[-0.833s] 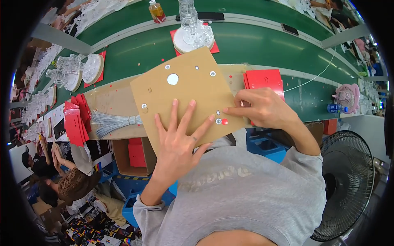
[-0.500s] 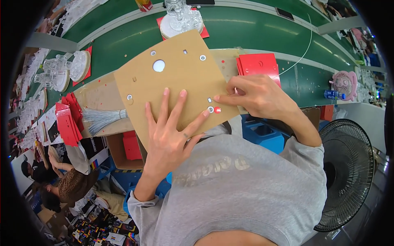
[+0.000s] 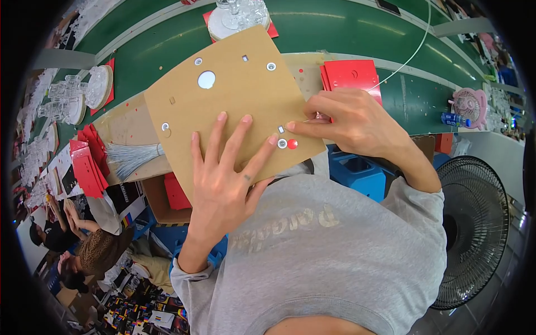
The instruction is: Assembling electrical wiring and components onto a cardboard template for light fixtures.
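Note:
A brown cardboard sheet [image 3: 229,81] lies tilted before me, with a large round hole, white-ringed small holes and small rectangular cut-outs. My left hand [image 3: 223,176] rests flat on its lower part, fingers spread and empty. The index fingertip sits just above a white-ringed hole [image 3: 282,143], beside which a red round spot [image 3: 292,144] shows. At the sheet's right edge my right hand [image 3: 352,120] is closed in a pinch, a fingertip beside a small rectangular cut-out [image 3: 281,129]. Whatever that pinch holds is mostly hidden by the fingers.
Red cards [image 3: 349,75] are stacked beyond my right hand; more red cards [image 3: 86,167] and a bundle of grey wire ties [image 3: 134,159] lie left. Clear glassware [image 3: 240,14] stands at the back. A black fan [image 3: 472,231] is at right, near a blue stool [image 3: 357,176].
The cardboard sheet and both hands appear slightly higher and further left, as does much of the bench. My left hand stays flat and my right hand keeps its pinch by the cut-out.

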A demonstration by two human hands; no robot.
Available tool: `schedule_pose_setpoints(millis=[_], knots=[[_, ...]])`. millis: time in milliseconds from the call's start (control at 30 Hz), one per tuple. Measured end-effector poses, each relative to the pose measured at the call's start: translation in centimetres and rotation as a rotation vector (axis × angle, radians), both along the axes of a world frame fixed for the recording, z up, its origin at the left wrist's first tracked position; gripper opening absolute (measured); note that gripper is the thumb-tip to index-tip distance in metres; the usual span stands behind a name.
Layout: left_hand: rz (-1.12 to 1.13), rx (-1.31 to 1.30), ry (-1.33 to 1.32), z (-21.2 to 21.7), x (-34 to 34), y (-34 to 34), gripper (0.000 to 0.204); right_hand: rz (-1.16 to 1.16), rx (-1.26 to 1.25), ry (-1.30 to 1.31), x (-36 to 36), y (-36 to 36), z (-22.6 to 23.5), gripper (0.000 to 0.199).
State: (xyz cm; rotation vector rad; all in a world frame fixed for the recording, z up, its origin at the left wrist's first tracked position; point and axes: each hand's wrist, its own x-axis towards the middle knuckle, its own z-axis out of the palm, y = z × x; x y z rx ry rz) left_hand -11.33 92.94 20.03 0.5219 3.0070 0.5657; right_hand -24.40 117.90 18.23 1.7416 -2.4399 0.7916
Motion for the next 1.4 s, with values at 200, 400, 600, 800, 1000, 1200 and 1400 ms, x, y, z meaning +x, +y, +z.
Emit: schedule_pose_setpoints(millis=[200,400,600,800,1000,1200,1400], knots=[[0.012,-0.021,0.003,0.2,-0.6,0.3,0.071,0.013,-0.001,-0.006,-0.3,0.0,-0.2,0.050],[0.009,-0.045,0.004,0.3,-0.6,0.5,0.071,0.054,0.060,0.108,-0.1,-0.4,0.8,0.047],[0.005,-0.044,0.003,0.3,-0.6,0.3,0.074,0.064,0.018,0.082,-0.1,-0.7,0.6,0.044],[0.005,-0.041,0.008,0.2,-0.5,0.2,0.073,0.070,-0.030,-0.077,-0.4,-0.4,0.0,0.044],[0.010,-0.018,-0.004,0.3,-0.8,-0.1,0.071,0.076,0.073,0.016,-0.6,-0.5,1.2,0.043],[-0.007,-0.001,0.032,-0.2,-0.7,-0.4,0.068,0.158,0.062,0.111,-0.9,-1.3,0.7,0.041],[-0.014,0.047,0.040,-0.4,-1.1,-0.7,0.064,0.140,0.042,0.053,-1.4,-1.3,0.9,0.040]])
